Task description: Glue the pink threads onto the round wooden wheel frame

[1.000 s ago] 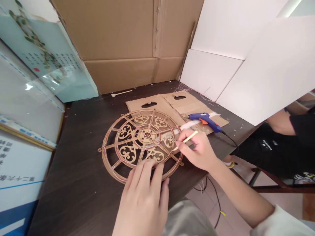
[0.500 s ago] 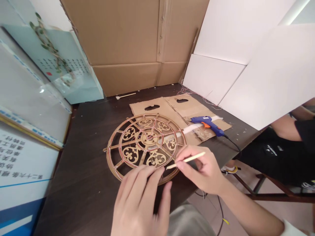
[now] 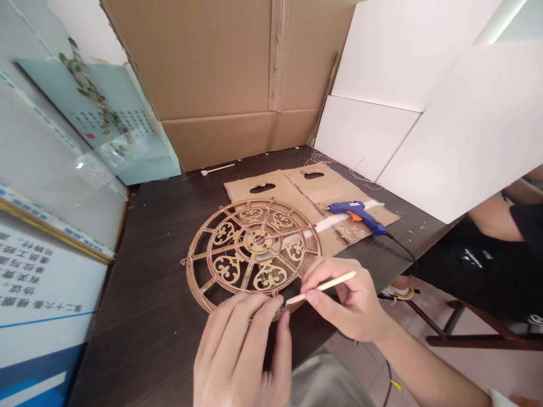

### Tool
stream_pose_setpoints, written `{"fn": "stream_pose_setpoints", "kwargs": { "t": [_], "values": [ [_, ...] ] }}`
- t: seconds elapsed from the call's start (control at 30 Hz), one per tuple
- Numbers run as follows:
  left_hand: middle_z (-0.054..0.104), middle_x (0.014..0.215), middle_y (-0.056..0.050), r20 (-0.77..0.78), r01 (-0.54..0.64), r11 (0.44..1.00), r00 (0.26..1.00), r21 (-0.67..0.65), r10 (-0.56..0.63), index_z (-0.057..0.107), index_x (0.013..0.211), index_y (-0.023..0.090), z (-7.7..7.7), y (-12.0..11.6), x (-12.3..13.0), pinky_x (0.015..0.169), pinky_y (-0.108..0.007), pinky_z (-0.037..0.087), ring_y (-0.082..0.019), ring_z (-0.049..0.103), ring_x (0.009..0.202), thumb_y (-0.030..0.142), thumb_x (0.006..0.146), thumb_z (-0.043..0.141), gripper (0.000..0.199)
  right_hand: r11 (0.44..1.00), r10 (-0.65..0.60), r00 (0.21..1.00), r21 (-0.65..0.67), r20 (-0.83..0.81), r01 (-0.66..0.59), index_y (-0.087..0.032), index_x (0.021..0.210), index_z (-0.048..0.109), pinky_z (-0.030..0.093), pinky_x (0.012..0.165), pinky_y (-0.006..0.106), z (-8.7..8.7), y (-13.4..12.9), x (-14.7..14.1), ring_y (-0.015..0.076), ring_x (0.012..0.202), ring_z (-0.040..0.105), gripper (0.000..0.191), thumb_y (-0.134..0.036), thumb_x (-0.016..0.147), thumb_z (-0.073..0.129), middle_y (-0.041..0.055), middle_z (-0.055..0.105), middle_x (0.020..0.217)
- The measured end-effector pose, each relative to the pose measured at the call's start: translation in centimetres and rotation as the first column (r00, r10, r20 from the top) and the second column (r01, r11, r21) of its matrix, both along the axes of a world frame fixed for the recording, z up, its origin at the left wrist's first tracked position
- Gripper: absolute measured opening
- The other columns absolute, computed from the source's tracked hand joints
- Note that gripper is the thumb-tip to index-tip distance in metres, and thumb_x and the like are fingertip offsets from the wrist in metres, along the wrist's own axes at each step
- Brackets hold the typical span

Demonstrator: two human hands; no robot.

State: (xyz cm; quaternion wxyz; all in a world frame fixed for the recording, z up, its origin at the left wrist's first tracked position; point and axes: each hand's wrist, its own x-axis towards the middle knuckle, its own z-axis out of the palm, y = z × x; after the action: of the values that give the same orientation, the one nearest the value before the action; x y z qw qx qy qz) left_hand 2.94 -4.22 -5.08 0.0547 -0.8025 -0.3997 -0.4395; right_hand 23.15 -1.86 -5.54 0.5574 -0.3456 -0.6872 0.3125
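Observation:
A round openwork wooden frame [image 3: 229, 269] with scroll-shaped inserts and thin red and white wires lies partly on the dark table and partly on flat cardboard. My right hand [image 3: 345, 294] pinches a thin wooden stick [image 3: 335, 282] whose tip is at the frame's near right rim. Beside that tip, my left hand [image 3: 250, 345] rests over the near rim, fingertips on it and thumb below; the fingers look bent around the edge. What lies under the left fingertips is hidden.
A blue glue gun [image 3: 358, 213] with an orange trigger lies on the cardboard sheet [image 3: 280, 183]. Another stick [image 3: 219, 168] lies at the back. Cardboard [image 3: 220, 62] and white panels [image 3: 382, 124] stand behind. A person in black [image 3: 470, 254] is at the right.
The view has shifted slightly. My right hand and the stick have moved a little lower, with the stick's tip closer to the rim. My left hand stays at the near edge.

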Motion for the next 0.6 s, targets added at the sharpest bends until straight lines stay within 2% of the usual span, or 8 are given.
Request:
{"fn": "stream_pose_setpoints", "kwargs": {
  "t": [0.27,0.6],
  "values": [
    [0.075,0.097,-0.005,-0.011,-0.012,0.999,1.0,0.051,0.012,0.067,0.104,0.017,0.0,0.33,0.28,0.09,-0.034,0.053,-0.018,0.066,0.096,-0.001,0.09,0.067,0.023,1.0,0.006,1.0,0.027,0.022,-0.007,-0.02,0.09,0.072,0.05,0.06,0.028,0.29,0.01,-0.22,0.0162,0.067,0.066,0.007,-0.014,0.091,0.07,0.0042,0.071,0.077],
    [0.074,0.097,-0.005,-0.04,0.008,0.999,0.999,0.037,-0.006,0.066,0.104,0.016,-0.37,0.18,-0.21,0.09,-0.035,0.055,-0.019,0.067,0.096,-0.001,0.087,0.068,0.024,0.998,-0.018,0.998,0.068,0.063,0.014,-0.02,0.087,0.072,0.051,0.057,0.028,0.63,0.07,-0.41,0.017,0.065,0.067,0.006,-0.015,0.09,0.069,0.0049,0.072,0.075]
  ]
}}
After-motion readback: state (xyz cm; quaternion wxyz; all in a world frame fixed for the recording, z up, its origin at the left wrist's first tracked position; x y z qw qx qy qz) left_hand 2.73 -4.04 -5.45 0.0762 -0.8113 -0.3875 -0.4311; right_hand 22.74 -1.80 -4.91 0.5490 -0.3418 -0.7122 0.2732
